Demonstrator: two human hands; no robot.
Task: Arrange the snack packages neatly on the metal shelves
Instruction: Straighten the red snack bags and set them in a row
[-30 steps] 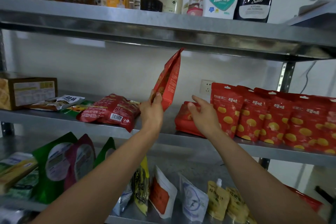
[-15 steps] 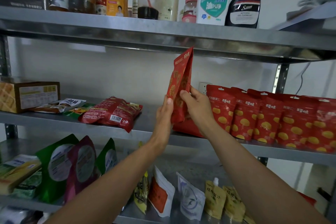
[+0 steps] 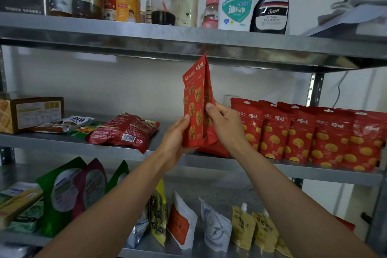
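Both my forearms reach up and forward to the middle shelf point(image 3: 62, 142). My left hand point(image 3: 176, 138) grips the lower left edge of a red pouch point(image 3: 195, 102), thumb pressed on its front. My right hand point(image 3: 225, 125) pinches its right side, thumb in front, fingers curled behind. The pouch stands upright over the shelf's front edge, above a flat red pack point(image 3: 213, 150), just left of the standing row point(image 3: 303, 132).
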